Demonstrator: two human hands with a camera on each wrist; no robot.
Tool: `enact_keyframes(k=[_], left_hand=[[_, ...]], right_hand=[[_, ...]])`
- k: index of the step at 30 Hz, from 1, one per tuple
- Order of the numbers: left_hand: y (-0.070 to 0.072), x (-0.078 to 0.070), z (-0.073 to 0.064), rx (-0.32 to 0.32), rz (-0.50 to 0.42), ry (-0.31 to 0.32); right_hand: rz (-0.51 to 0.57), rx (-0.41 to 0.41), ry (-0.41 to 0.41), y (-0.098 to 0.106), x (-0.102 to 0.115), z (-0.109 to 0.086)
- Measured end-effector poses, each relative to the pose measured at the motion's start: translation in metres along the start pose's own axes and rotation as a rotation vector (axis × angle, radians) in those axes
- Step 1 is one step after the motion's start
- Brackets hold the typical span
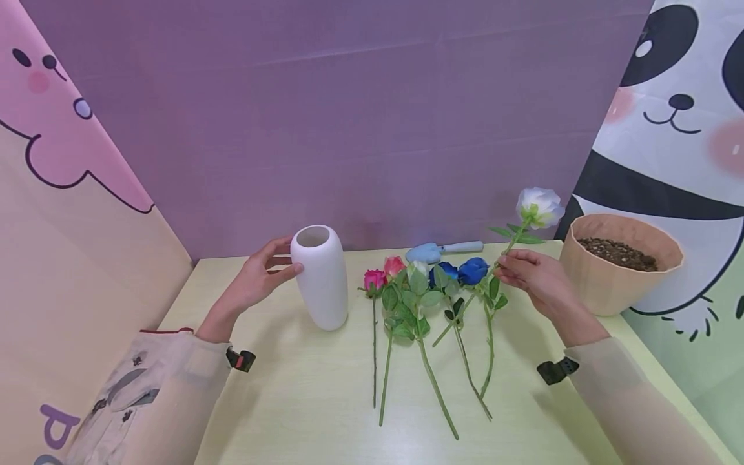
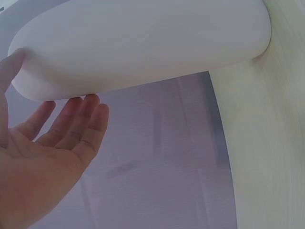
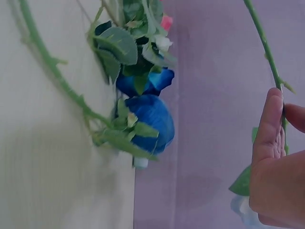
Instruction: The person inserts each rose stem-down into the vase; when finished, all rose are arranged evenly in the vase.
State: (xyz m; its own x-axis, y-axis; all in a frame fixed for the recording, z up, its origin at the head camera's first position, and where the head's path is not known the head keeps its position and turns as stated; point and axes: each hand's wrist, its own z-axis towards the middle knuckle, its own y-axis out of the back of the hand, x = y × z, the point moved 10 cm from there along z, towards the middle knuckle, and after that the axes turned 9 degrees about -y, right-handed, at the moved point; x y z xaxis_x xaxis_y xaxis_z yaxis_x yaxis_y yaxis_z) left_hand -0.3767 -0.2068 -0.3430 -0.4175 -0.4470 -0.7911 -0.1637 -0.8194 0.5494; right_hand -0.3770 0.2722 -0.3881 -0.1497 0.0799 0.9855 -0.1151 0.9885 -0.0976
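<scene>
A smooth white vase [image 1: 327, 284] stands upright on the table, and my left hand [image 1: 251, 281] holds it near the rim. In the left wrist view, the thumb lies on the near face of the vase [image 2: 143, 40] while the fingertips [image 2: 90, 101] touch its side. My right hand [image 1: 537, 281] pinches the green stem of a white rose [image 1: 540, 208] between thumb and fingers, bloom up, raised over the table. In the right wrist view that stem [image 3: 265, 45] runs past the fingertips, and the white bloom is partly hidden behind the hand.
Between the hands lie several roses: pink [image 1: 374, 279], a greenish-white one amid leaves, and blue [image 1: 473, 271], stems toward me. Behind them is a light-blue trowel [image 1: 427, 252]. A peach pot [image 1: 599, 287] with soil [image 1: 619, 254] stands at the right. A purple backdrop [image 1: 372, 129] closes the back.
</scene>
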Motion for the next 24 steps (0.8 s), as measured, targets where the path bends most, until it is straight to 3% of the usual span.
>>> enact_keyframes(k=[24], left_hand=[[0.000, -0.002, 0.000, 0.001, 0.008, -0.010]], right_hand=[[0.135, -0.057, 0.066, -0.031, 0.028, 0.007]])
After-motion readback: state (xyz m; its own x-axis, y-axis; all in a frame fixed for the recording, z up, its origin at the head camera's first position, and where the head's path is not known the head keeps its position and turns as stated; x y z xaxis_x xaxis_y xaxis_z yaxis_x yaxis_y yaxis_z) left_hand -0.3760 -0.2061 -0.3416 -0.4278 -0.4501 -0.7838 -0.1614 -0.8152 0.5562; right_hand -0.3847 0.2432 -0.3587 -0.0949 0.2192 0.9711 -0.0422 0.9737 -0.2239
